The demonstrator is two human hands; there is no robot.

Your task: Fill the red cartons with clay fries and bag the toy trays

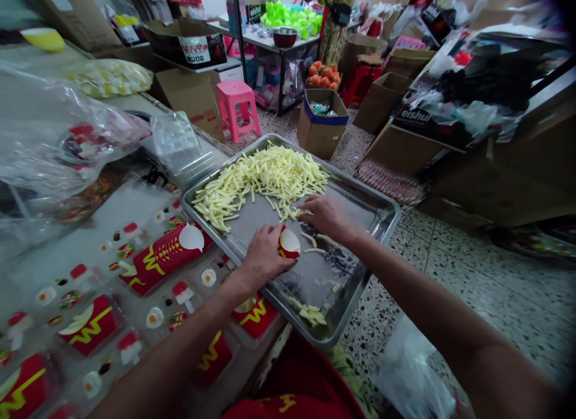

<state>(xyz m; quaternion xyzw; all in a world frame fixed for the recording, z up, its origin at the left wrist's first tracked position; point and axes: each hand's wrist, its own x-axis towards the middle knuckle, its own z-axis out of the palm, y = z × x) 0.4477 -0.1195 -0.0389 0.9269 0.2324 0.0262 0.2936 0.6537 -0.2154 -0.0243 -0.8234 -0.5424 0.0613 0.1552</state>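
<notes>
Metal tray = landmark; its near-left side overlaps the table. Left hand over the tray's left half, fingers wrapped round a small red carton, white inside, mouth toward the camera. Carton sits at the left hand's fingertips, between the two hands. Right hand over the tray's middle, fingers narrow and pointing left, at the near edge of the pile of pale yellow sticks; a stick shows at its fingertips, can't tell if gripped. Pile fills the tray's far-left part. Few loose sticks on the tray below the right hand, just beside the carton; small cluster at the tray's near end. Left of the tray, on the table: nested carton stack, lying down. Beyond the tray: pink stool, cardboard box.
</notes>
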